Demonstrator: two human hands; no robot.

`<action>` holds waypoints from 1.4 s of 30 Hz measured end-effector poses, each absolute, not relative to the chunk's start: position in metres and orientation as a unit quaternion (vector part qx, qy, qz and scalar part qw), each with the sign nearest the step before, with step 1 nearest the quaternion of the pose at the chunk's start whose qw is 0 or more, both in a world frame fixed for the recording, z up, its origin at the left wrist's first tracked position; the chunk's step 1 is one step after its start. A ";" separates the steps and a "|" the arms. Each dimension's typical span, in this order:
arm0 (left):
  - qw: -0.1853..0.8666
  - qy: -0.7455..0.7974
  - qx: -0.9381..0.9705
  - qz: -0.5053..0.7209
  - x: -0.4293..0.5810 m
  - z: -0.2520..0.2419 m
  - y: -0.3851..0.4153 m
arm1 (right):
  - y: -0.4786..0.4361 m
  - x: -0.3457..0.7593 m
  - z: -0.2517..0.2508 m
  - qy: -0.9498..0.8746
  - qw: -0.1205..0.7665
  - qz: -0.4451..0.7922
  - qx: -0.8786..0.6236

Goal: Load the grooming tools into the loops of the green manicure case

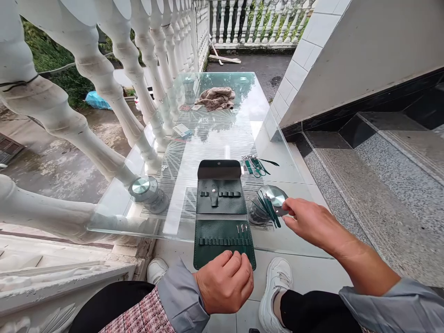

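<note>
An unfolded dark green tool case (222,196) with rows of elastic loops lies on the glass table, its near end past the table edge. Several slim tools (243,229) sit in loops at the right of the lower panel. My left hand (225,282) is closed over the case's near edge; its fingertips are partly hidden. To the right, a loose bunch of slim green tools (268,208) lies on the glass. Beside that bunch hovers my right hand (307,222), thumb and forefinger slightly apart, with nothing visible between them.
Green-handled clippers and small scissors (255,165) lie behind the bunch. Farther back are a small box (182,130) and a crumpled brown cloth (217,98). White balusters (120,60) border the left of the glass table (294,185); stone steps (350,171) rise at right.
</note>
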State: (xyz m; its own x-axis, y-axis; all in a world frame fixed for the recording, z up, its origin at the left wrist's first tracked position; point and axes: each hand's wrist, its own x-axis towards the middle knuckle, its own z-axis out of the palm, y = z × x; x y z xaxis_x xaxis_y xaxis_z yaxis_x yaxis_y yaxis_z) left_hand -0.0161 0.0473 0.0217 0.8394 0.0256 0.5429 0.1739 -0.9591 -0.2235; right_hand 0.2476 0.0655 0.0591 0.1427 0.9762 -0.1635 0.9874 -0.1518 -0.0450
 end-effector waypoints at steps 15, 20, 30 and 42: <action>0.133 -0.047 -0.951 -0.274 -0.016 0.024 0.047 | 0.070 0.242 0.065 0.640 0.076 -0.098 0.758; 0.135 -0.048 -0.950 -0.277 -0.016 0.025 0.047 | 0.072 0.247 0.066 0.618 0.048 -0.128 0.774; 0.137 -0.046 -0.952 -0.271 -0.017 0.026 0.047 | 0.072 0.212 0.092 0.502 -0.333 -0.415 0.682; 0.129 -0.043 -0.953 -0.270 -0.020 0.031 0.045 | 0.090 0.151 0.066 0.374 -0.399 -0.542 0.639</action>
